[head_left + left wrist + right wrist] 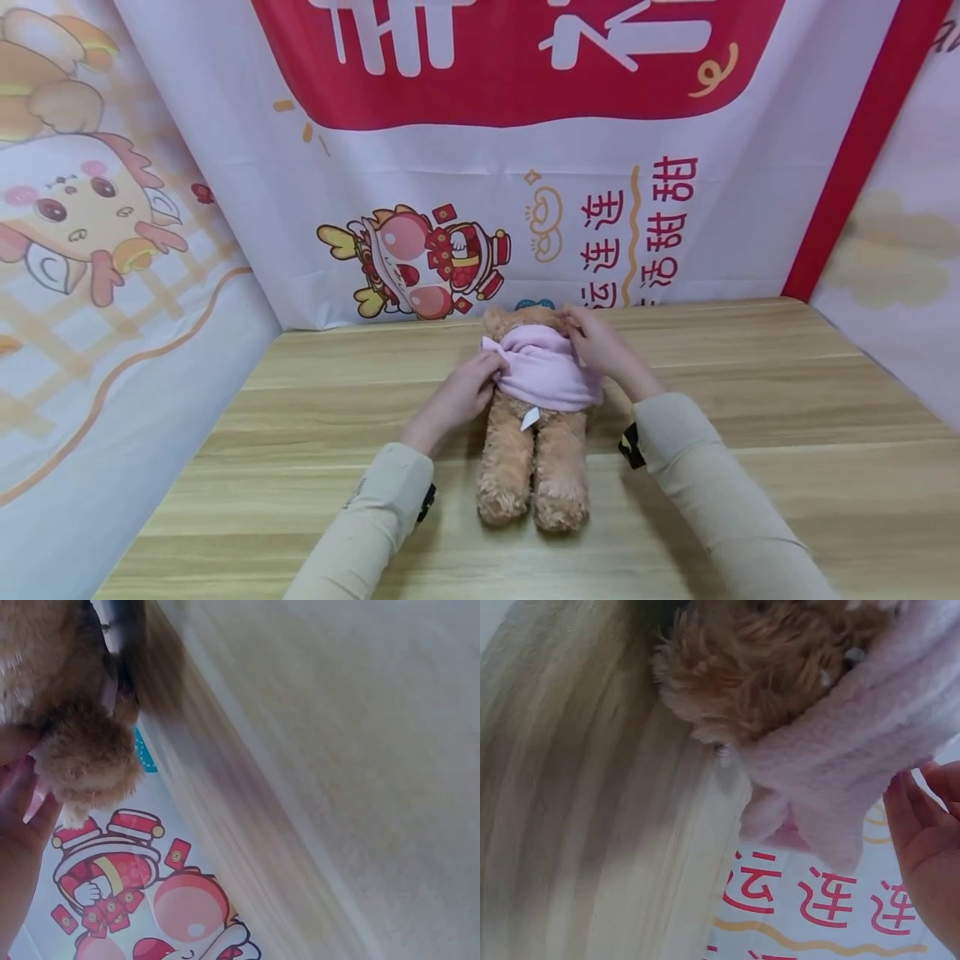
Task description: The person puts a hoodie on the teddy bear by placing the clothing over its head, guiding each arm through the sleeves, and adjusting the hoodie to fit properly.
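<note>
A brown plush bear [534, 467] lies on the table with its legs toward me and a small white tag [530, 418] between them. Around its body is a pink fleece garment [546, 371], which also shows in the right wrist view as pink fleece [855, 750] beside brown fur [750, 667]. At the garment's left side, my left hand [467, 385] pinches its edge. My right hand [603, 348] is up by the bear's head, fingers curled at the garment's upper right edge. In the left wrist view, the left hand [19, 832] partly covers the fur [94, 757].
The wooden table [337, 467] extends to both sides of the bear. Behind it hangs a white and red printed cloth [465, 158], close to the bear's head. Another printed cloth [150, 400] borders the left side. Dark bands [632, 446] show at the wrists.
</note>
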A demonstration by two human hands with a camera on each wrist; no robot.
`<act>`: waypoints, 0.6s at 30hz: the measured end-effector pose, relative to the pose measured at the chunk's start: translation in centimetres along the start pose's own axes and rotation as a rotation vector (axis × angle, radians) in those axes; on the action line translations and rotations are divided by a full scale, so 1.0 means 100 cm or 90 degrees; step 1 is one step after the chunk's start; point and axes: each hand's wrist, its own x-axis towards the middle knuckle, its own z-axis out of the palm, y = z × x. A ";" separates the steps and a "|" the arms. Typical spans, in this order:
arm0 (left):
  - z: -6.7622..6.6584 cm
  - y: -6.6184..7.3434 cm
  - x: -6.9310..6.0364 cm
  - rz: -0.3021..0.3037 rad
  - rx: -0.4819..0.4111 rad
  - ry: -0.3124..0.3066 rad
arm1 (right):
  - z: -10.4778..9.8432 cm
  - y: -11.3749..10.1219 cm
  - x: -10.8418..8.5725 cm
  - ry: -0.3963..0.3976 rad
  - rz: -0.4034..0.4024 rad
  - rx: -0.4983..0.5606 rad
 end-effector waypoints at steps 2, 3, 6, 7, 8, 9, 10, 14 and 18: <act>0.001 -0.001 -0.001 0.011 -0.008 -0.004 | 0.003 0.001 0.003 0.004 0.002 -0.018; 0.001 -0.002 -0.001 0.012 -0.011 -0.009 | 0.004 0.001 0.004 0.005 -0.002 -0.027; 0.001 -0.001 -0.001 0.006 -0.016 -0.023 | 0.009 0.001 0.008 0.006 -0.015 -0.066; 0.002 -0.001 -0.001 0.003 -0.018 -0.028 | 0.010 0.001 0.009 0.005 -0.016 -0.081; 0.001 0.000 -0.001 -0.004 -0.020 -0.033 | 0.012 0.001 0.010 0.001 -0.014 -0.091; 0.001 0.001 -0.001 -0.008 -0.021 -0.036 | 0.013 0.001 0.010 0.000 -0.011 -0.103; 0.001 0.001 -0.001 -0.013 -0.017 -0.036 | 0.014 0.000 0.011 0.000 0.000 -0.107; 0.001 0.002 -0.001 -0.019 0.020 -0.025 | 0.017 -0.001 0.011 0.045 0.040 -0.121; 0.000 0.001 -0.003 -0.005 0.064 -0.022 | 0.016 0.000 0.005 0.114 0.078 -0.130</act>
